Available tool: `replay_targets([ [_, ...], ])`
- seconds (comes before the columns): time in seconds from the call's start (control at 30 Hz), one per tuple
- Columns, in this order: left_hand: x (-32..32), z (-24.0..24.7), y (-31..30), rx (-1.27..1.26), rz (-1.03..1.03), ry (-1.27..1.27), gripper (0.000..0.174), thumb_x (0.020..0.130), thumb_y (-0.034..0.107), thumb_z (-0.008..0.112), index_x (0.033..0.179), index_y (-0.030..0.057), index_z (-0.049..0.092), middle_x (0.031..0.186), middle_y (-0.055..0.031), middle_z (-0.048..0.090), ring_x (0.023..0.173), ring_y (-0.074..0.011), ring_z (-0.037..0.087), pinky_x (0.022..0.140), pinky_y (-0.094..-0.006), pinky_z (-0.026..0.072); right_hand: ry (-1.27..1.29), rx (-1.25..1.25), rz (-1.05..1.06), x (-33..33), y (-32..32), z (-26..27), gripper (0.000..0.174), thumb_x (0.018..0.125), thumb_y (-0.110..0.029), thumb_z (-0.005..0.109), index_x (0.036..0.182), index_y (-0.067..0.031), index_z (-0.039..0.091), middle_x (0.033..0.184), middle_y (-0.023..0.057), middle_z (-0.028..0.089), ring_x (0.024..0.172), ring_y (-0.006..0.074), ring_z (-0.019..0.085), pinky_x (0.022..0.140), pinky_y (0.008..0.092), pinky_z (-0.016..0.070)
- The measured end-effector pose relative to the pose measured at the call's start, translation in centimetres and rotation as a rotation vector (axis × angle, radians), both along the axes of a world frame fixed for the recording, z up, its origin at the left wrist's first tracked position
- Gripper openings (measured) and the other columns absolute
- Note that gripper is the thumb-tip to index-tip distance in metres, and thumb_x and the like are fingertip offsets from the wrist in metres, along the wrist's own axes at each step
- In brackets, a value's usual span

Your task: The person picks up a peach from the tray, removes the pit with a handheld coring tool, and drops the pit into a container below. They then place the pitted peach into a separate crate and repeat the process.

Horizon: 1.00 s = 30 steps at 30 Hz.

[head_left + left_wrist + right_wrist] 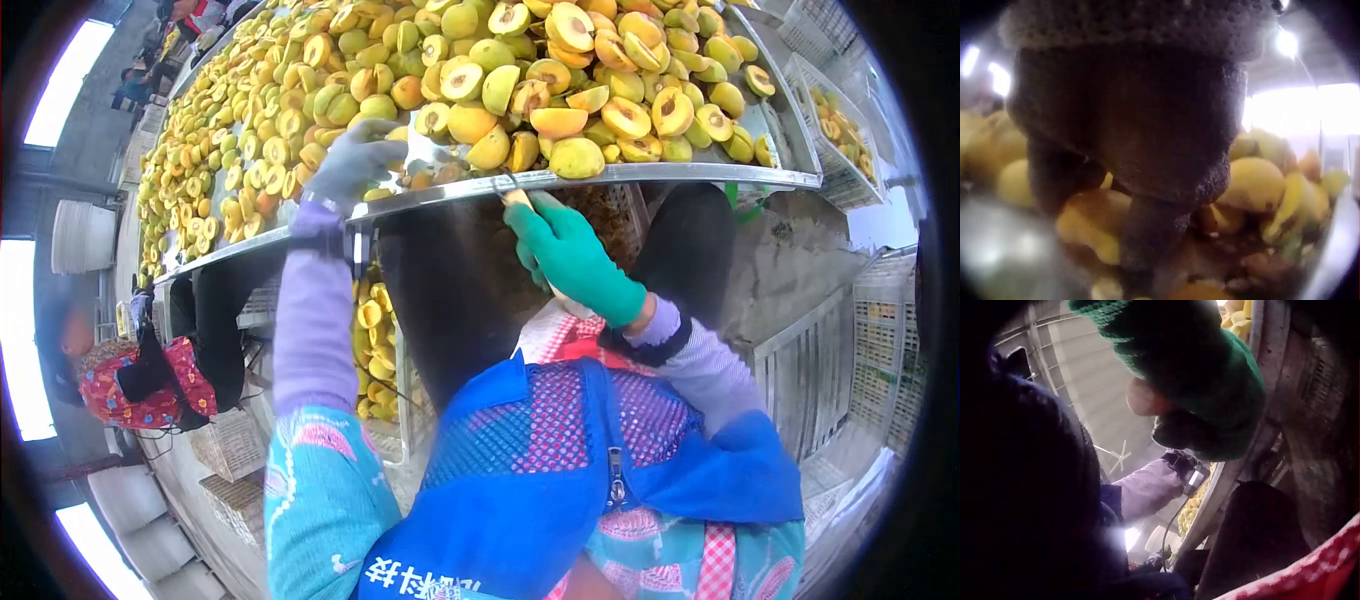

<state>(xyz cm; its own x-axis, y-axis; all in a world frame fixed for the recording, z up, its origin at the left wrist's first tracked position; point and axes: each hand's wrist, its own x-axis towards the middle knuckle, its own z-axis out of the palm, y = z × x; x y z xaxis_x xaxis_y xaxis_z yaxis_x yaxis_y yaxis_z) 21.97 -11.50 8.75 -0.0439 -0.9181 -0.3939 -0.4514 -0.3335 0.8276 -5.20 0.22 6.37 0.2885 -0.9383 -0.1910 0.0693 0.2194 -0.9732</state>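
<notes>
The left hand [358, 160], in a grey glove, reaches over the metal tray [440, 190] near its front edge. In the left wrist view its fingers [1154, 231] point down, and a yellow-orange fruit half [1092, 219] is pinched between thumb and finger. At the tray's front rim the right hand [580, 255], in a green glove, grips a pale, wooden-looking handle [517, 197]; the tool's far end is unclear. In the right wrist view the green glove [1204, 381] is curled round it, its rounded end [1145, 398] showing. Halved fruit [625, 118] with dark centres lies heaped behind both hands.
Below the tray, left of the legs, more fruit halves [375, 345] fill a container. A crate of fruit [840, 130] stands beyond the tray's right end. Stacked crates [885, 350] are at the far right. Another person [150, 385] sits at the left.
</notes>
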Motion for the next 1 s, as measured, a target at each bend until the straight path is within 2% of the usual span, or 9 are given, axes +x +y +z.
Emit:
replay_targets([
  [0.17, -4.7, 1.2, 7.8, -0.154, 0.07, 1.034, 0.034, 0.092, 0.019, 0.052, 0.122, 0.0041, 0.053, 0.107, -0.0102, 0.062, 0.087, -0.0148, 0.061, 0.062, -0.029, 0.0511, 0.446, -0.79, 0.012, 3.7, -1.6, -1.1, 0.032, 0.095, -0.031, 0.048, 0.1, -0.0007, 0.056, 0.067, 0.0193, 0.056, 0.062, 0.0371, 0.059, 0.053, 0.0461, 0.0458],
  [0.3, -8.8, 0.8, 9.4, -0.649, 0.066, 0.36, 0.025, 0.096, 0.011, 0.042, 0.116, -0.0004, 0.054, 0.106, -0.011, 0.062, 0.091, -0.0179, 0.061, 0.076, -0.0293, 0.0511, 0.601, -0.94, -0.016, 4.0, -0.8, -1.1, 0.027, 0.096, -0.024, 0.045, 0.102, 0.0001, 0.056, 0.074, 0.02, 0.058, 0.065, 0.0371, 0.06, 0.053, 0.0483, 0.0457],
  [0.4, -9.0, -0.8, 9.2, -0.689, 0.104, 0.337, 0.021, 0.092, 0.008, 0.049, 0.109, -0.0008, 0.057, 0.105, -0.0117, 0.063, 0.091, -0.0201, 0.061, 0.08, -0.0306, 0.0497, 0.582, -0.913, -0.061, 3.7, 0.3, -0.1, 0.026, 0.097, -0.022, 0.044, 0.103, 0.0005, 0.056, 0.08, 0.0209, 0.058, 0.065, 0.0373, 0.06, 0.052, 0.0486, 0.0454],
  [0.43, -9.4, 0.4, 10.0, -0.969, 0.002, -0.187, 0.019, 0.086, 0.006, 0.056, 0.105, -0.0007, 0.059, 0.106, -0.0125, 0.063, 0.092, -0.0214, 0.062, 0.079, -0.0312, 0.0497, 0.609, -0.986, -0.09, 3.8, 0.5, -0.5, 0.026, 0.097, -0.021, 0.044, 0.104, 0.0004, 0.056, 0.081, 0.0211, 0.057, 0.064, 0.0373, 0.059, 0.052, 0.0484, 0.0451],
  [0.63, -9.4, -1.6, 9.7, -1.196, 0.089, -0.49, 0.022, 0.093, 0.018, 0.054, 0.103, -0.0005, 0.06, 0.082, -0.0102, 0.066, 0.075, -0.0168, 0.063, 0.067, -0.0292, 0.0505, 0.475, -0.962, -0.15, 5.5, 1.4, -1.3, 0.024, 0.097, -0.023, 0.045, 0.097, -0.0006, 0.055, 0.073, 0.0192, 0.055, 0.055, 0.0361, 0.055, 0.049, 0.0449, 0.0439],
  [0.67, -9.6, -1.6, 10.1, -0.984, 0.189, -0.122, 0.024, 0.094, 0.02, 0.052, 0.101, -0.001, 0.061, 0.08, -0.0099, 0.066, 0.072, -0.0163, 0.062, 0.066, -0.0285, 0.0499, 0.456, -1.038, -0.193, 5.8, 1.5, -1.2, 0.024, 0.097, -0.023, 0.046, 0.094, -0.0007, 0.054, 0.069, 0.0179, 0.055, 0.052, 0.0352, 0.054, 0.049, 0.0438, 0.0437],
  [0.77, -10.7, -0.4, 10.6, -0.5, 0.314, 0.555, 0.037, 0.097, 0.029, 0.045, 0.095, -0.0032, 0.063, 0.072, -0.0085, 0.064, 0.062, -0.0148, 0.059, 0.06, -0.0255, 0.0473, -0.203, 0.096, 0.121, 4.6, 2.2, 1.7, 0.024, 0.095, -0.024, 0.049, 0.095, -0.0009, 0.055, 0.068, 0.0149, 0.053, 0.051, 0.0322, 0.052, 0.047, 0.0398, 0.0425],
  [0.87, -11.3, 0.1, 10.6, -0.515, 0.296, 0.603, 0.029, 0.098, 0.024, 0.045, 0.089, 0.0032, 0.064, 0.066, -0.0029, 0.059, 0.056, -0.0073, 0.051, 0.051, -0.0204, 0.0382, -0.285, 0.175, 0.119, 4.7, 2.5, 1.2, 0.024, 0.094, -0.025, 0.05, 0.096, -0.0013, 0.055, 0.069, 0.0089, 0.051, 0.051, 0.023, 0.05, 0.044, 0.0342, 0.0398],
  [1.0, -11.7, -0.3, 10.5, -0.579, 0.34, 0.513, 0.03, 0.097, 0.022, 0.043, 0.09, 0.0023, 0.065, 0.072, -0.0019, 0.06, 0.061, -0.0065, 0.051, 0.057, -0.0204, 0.0395, 0.239, -0.88, -0.081, 5.4, 2.1, -2.7, 0.027, 0.097, -0.029, 0.047, 0.09, -0.0037, 0.055, 0.07, 0.0021, 0.05, 0.053, 0.0132, 0.047, 0.046, 0.0278, 0.0372],
])
